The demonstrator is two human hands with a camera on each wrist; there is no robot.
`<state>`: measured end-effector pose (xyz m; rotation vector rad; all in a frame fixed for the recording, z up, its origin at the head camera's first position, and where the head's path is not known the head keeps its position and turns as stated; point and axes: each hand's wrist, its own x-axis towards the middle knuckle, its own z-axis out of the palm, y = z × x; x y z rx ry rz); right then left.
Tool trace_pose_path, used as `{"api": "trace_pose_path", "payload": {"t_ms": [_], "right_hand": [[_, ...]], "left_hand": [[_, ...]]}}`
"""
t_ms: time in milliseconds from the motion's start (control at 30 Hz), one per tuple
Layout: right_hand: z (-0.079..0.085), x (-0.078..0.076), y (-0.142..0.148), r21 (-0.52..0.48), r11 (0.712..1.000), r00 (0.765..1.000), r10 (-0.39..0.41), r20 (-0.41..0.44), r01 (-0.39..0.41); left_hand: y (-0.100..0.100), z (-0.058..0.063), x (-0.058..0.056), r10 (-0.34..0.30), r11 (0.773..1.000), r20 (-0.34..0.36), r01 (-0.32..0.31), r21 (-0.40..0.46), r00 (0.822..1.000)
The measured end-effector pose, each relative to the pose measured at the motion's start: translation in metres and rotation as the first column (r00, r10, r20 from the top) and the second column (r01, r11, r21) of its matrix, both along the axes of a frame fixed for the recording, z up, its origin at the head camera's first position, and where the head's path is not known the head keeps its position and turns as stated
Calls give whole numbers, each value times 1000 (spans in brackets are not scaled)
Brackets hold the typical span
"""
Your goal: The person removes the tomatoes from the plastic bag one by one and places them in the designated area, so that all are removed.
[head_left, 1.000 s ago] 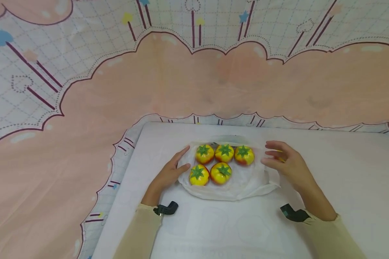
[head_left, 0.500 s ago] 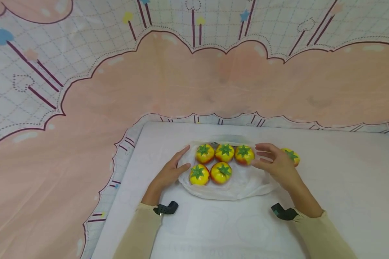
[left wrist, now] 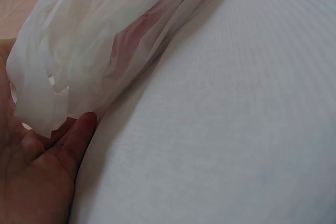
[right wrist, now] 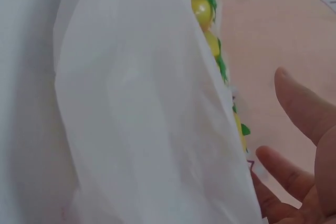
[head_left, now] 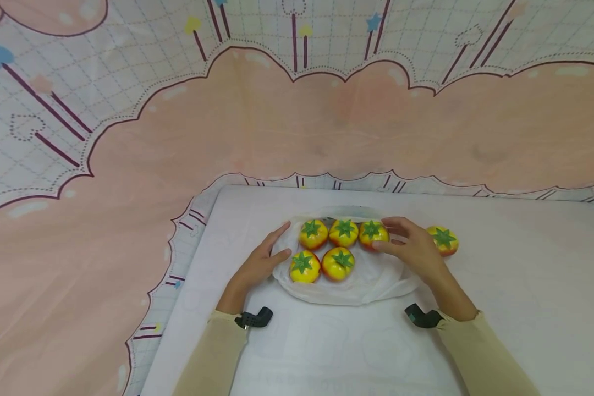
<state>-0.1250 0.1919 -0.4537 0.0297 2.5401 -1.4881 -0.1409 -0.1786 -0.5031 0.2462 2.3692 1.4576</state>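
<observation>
Several shiny yellow-and-red tomatoes (head_left: 337, 264) with green star-shaped tops sit in two rows in a spread white plastic bag (head_left: 366, 294). At the bag's left edge my left hand (head_left: 257, 267) rests with thumb and fingers apart; in the left wrist view its fingers touch the crumpled plastic (left wrist: 89, 51). My right hand (head_left: 418, 250) reaches over the bag's right side, thumb and fingers spread beside the back-right tomato (head_left: 371, 231). Its thumb overlaps that tomato in the head view; whether it touches cannot be told. The right wrist view shows a gap between thumb (right wrist: 299, 100) and fingers.
One more tomato (head_left: 444, 240) lies on the white table (head_left: 524, 286), outside the bag and right of my right hand. A patterned pink and white cloth (head_left: 326, 126) rises behind the table.
My right hand has moved left, from beside the bag's right edge to the back-right tomato. The loose tomato, mostly hidden behind that hand before, now shows. My left hand stays in place.
</observation>
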Motion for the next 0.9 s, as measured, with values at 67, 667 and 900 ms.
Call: {"api": "trace_pose_path", "payload": {"t_ms": [67, 667, 900], "right_hand": [[-1, -2, -1, 3, 1000, 1000, -2, 7, 2], [-11, -15, -7, 66, 998, 999, -17, 44, 14], [-18, -19, -7, 73, 997, 999, -17, 40, 14]], "left_hand": [[0, 1, 0, -3, 1000, 3, 3, 4, 1000], [-1, -1, -3, 3, 1000, 26, -3, -4, 1000], [-1, 2, -4, 3, 1000, 23, -3, 0, 1000]]}}
